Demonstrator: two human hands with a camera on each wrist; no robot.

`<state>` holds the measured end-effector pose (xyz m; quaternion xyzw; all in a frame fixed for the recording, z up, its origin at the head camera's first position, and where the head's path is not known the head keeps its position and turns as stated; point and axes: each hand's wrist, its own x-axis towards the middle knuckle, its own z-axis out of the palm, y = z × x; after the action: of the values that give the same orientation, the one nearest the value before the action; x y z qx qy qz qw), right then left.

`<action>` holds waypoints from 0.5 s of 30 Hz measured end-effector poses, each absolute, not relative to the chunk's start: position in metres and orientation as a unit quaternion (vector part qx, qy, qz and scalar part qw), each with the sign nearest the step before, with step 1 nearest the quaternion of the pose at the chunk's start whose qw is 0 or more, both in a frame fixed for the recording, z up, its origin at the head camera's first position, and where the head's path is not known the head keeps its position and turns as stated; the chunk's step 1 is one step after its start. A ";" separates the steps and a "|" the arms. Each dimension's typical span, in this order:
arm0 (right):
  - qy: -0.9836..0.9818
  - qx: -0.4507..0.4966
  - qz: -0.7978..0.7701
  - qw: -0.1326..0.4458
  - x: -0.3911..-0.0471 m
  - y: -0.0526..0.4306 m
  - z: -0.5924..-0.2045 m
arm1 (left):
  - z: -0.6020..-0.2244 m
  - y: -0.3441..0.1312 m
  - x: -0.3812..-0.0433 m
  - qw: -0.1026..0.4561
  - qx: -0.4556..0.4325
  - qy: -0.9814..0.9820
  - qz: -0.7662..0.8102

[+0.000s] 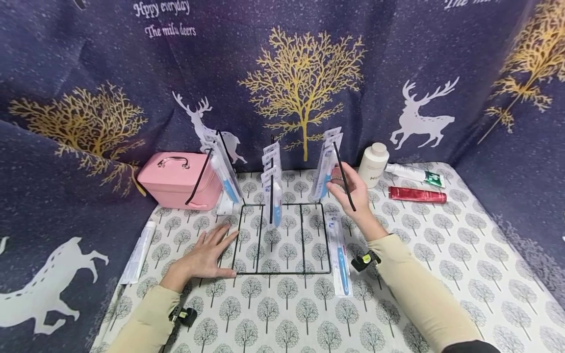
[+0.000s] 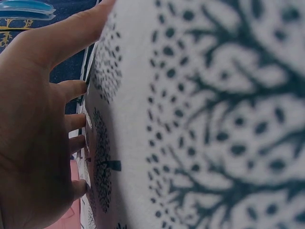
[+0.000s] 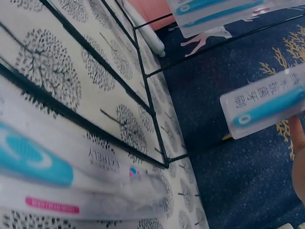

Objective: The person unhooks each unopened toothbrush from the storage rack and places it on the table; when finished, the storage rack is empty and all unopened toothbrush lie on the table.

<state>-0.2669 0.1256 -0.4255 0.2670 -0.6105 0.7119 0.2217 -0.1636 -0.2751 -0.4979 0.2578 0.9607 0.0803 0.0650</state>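
A black wire display rack stands on the cloth, with packaged toothbrushes hanging on its left, middle and right hooks. My right hand is at the right hook, thumb and fingers pinching the edge of a packaged toothbrush with a blue handle. In the right wrist view, a finger meets the lower edge of that clear pack. My left hand rests on the cloth with spread fingers, beside the left wire of the rack's base. Another packaged toothbrush lies just right of the base.
Back left is a pink case, with a white tube in front of it. On the right side stand a white bottle, a white and green tube and a red tube. A dark curtain hangs behind.
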 end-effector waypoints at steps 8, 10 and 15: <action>-0.584 0.260 0.734 0.228 -0.266 0.119 -0.427 | -0.499 -0.276 -0.164 0.053 0.262 0.960 0.080; -0.578 0.259 0.740 0.226 -0.265 0.119 -0.426 | -0.500 -0.276 -0.165 0.049 0.263 0.960 0.081; -0.585 0.248 0.737 0.229 -0.260 0.119 -0.422 | -0.500 -0.277 -0.165 0.054 0.260 0.961 0.080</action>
<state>-0.2597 0.1188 -0.4218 0.2483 -0.5847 0.7375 0.2294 -0.1652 -0.2766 -0.5003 0.2600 0.9607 0.0804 0.0540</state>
